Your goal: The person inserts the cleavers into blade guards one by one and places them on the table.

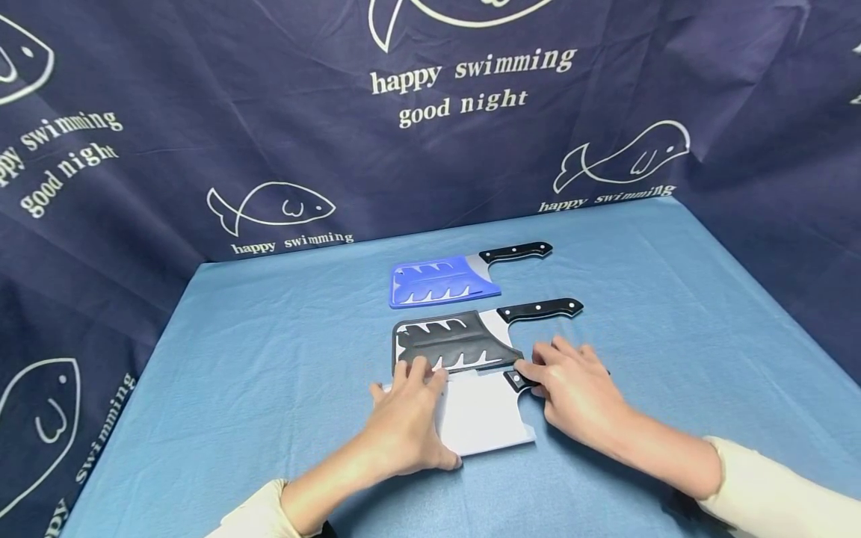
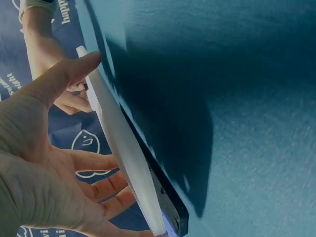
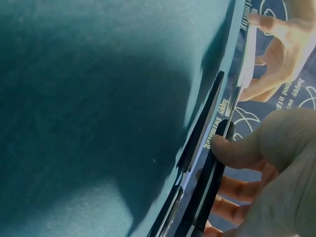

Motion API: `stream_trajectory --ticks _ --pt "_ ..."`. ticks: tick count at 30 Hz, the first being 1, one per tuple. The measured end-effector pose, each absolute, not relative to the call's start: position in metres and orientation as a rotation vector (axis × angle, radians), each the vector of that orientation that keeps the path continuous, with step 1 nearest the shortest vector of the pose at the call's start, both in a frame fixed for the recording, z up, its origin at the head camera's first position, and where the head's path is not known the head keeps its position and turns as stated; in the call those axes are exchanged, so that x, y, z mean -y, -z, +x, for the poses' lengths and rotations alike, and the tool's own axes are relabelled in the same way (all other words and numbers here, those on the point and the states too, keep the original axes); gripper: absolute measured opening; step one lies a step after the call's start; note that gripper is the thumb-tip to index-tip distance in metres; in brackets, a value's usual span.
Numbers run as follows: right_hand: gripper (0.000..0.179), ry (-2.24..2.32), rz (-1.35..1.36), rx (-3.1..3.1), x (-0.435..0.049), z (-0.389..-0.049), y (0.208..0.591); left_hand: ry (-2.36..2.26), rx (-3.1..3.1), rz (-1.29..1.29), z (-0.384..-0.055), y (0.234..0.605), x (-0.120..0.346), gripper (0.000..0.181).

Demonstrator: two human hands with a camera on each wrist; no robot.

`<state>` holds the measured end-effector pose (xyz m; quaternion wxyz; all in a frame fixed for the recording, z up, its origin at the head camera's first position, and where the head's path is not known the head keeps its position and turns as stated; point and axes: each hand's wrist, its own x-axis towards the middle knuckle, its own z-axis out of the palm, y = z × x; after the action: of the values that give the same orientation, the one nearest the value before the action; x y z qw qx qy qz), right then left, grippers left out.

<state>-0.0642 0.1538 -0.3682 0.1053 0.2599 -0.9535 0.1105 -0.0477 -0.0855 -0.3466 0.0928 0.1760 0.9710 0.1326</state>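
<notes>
A cleaver in a white blade cover is in both hands, nearest me on the cloth-covered table. My left hand spans the cover's left end, thumb on the near edge and fingers over the far edge. In the left wrist view the white cover shows edge-on, with a dark shadow on the cloth beside it. My right hand grips the cleaver's black handle, the thumb lying along it. Just beyond lies a cleaver in a black cover, its far side close to my left fingertips.
Farther back rests a cleaver in a blue cover, its black riveted handle pointing right. The light-blue tablecloth reaches a navy curtain printed with white fish and lettering.
</notes>
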Motion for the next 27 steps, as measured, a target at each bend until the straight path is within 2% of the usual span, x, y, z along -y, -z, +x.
stream_trajectory --ticks 6,13,27 --pt "0.041 -0.283 0.808 2.821 -0.154 -0.064 0.374 -0.404 -2.864 0.515 -0.047 0.356 0.084 0.107" --pt "0.039 -0.242 0.878 2.788 -0.156 -0.063 0.382 -0.427 -2.868 0.552 -0.045 0.371 0.084 0.096" --pt "0.039 -0.258 0.911 2.752 -0.162 -0.062 0.387 -0.399 -2.860 0.614 -0.041 0.372 0.088 0.100"
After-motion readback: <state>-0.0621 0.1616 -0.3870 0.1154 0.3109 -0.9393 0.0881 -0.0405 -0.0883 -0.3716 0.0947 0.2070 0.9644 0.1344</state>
